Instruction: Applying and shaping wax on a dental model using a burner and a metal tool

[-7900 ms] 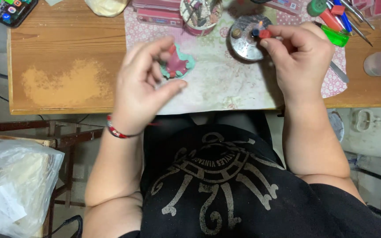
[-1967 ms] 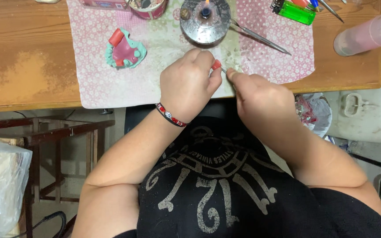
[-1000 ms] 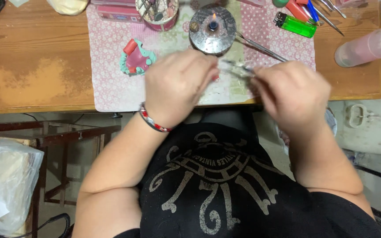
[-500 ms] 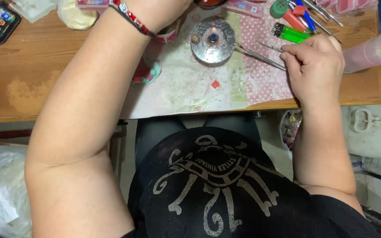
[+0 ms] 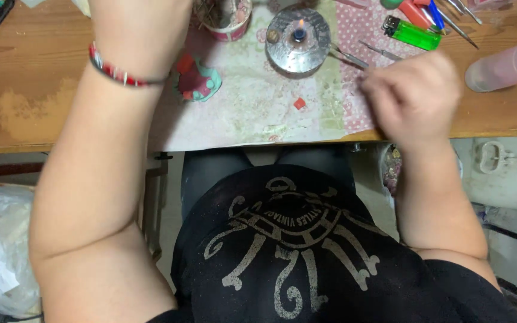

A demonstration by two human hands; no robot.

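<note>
Wooden table (image 5: pixel 43 90) spans the top of the view, with a pale patterned mat (image 5: pixel 252 113) laid across its middle. Left arm reaches far forward over the table; the left hand (image 5: pixel 142 18) is cut off by the top edge, so cannot tell whether its fingers are loose or gripping; a red beaded bracelet (image 5: pixel 121 73) sits on the wrist. Right hand (image 5: pixel 414 98) rests at the mat's right edge, blurred, fingers curled inward, but cannot tell if they pinch anything. Pink bottle (image 5: pixel 507 63) lies on its side at the far right. Round metal dish (image 5: pixel 298 40) with 1 small flame burning stands at the mat's top centre, a patterned cup (image 5: pixel 225 18) just left of it. Teal and red clay figure (image 5: pixel 195 81) sits on the mat beside the left wrist. Green lighter (image 5: pixel 413 34) lies above the right hand. Thin metal tools (image 5: pixel 348 57) lie just beside the dish. 1 small red clay piece (image 5: pixel 299 103) lies alone on the mat, between the hands, touching neither.
</note>
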